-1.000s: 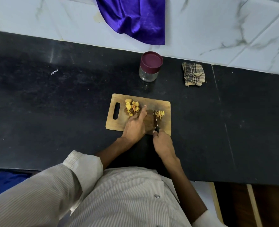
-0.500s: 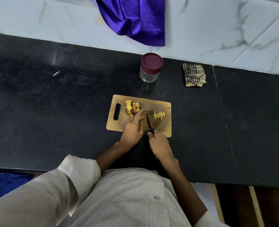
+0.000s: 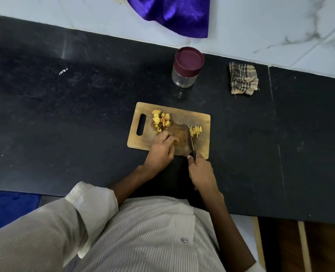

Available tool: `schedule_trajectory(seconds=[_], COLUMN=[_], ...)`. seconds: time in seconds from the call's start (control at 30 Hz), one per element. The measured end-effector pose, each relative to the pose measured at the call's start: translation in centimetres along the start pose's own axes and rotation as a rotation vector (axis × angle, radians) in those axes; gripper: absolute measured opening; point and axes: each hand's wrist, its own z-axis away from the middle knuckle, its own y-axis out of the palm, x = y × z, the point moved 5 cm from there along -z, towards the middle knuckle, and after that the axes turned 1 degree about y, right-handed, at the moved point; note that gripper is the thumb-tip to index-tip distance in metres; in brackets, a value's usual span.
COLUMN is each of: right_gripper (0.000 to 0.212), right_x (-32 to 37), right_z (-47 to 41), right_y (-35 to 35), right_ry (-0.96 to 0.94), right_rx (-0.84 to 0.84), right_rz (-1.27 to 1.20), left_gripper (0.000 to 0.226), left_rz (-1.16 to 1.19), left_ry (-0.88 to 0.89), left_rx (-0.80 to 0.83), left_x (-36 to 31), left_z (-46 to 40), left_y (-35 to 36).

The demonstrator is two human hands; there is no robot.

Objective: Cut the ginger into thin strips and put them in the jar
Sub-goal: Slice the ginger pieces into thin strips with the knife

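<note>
Head camera, looking down: a person in a striped shirt works at a wooden cutting board (image 3: 202,122) set on a black counter (image 3: 64,114), directly ahead at twelve o'clock from the body. The right hand (image 3: 202,171) is closed around the dark handle of a knife (image 3: 191,143), whose blade runs up the board toward twelve o'clock, its tip just beside a small heap of thin ginger strips (image 3: 195,131). The strips lie on the blade's three o'clock side, apparently kept there to stay clear of the uncut stock. The left hand (image 3: 161,149) rests on the board at the knife's nine o'clock, fingers curled and pressed down as if steadying a piece to be cut; whether anything lies beneath the fingers cannot be told. Beyond that hand, at its twelve o'clock and near the board's handle slot, sits a pile of yellow ginger chunks (image 3: 161,121), seemingly waiting their turn.

The jar (image 3: 186,73) stands on the counter at the board's twelve o'clock, well apart from the strips, its maroon lid (image 3: 189,58) on. It will have to be opened before any strips go in. A checked rag (image 3: 243,78) lies at the jar's three o'clock, and a purple cloth (image 3: 174,14) hangs against the marble wall (image 3: 261,26) behind. With most of the ginger in chunks and the jar looking empty, the job appears to be in its early cutting stage.
</note>
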Motion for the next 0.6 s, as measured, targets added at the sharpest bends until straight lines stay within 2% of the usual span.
schedule_trajectory(seconds=[0.27, 0.5, 0.6], right_gripper=[0.032, 0.035, 0.033], right_x=[1.3, 1.8, 2.3], right_z=[-0.1, -1.1, -1.1], right_y=[-0.6, -0.9, -0.9], right_ry=[-0.096, -0.134, -0.171], right_rx=[-0.005, -0.031, -0.057], right_rz=[0.051, 0.096, 0.098], left_gripper=[0.031, 0.032, 0.025], left_rz=[-0.056, -0.051, -0.045], left_ry=[0.020, 0.033, 0.018], left_rx=[0.103, 0.083, 0.087], left_x=[0.0, 0.1, 0.0], left_z=[0.2, 0.2, 0.7], left_y=[0.5, 0.2, 0.1])
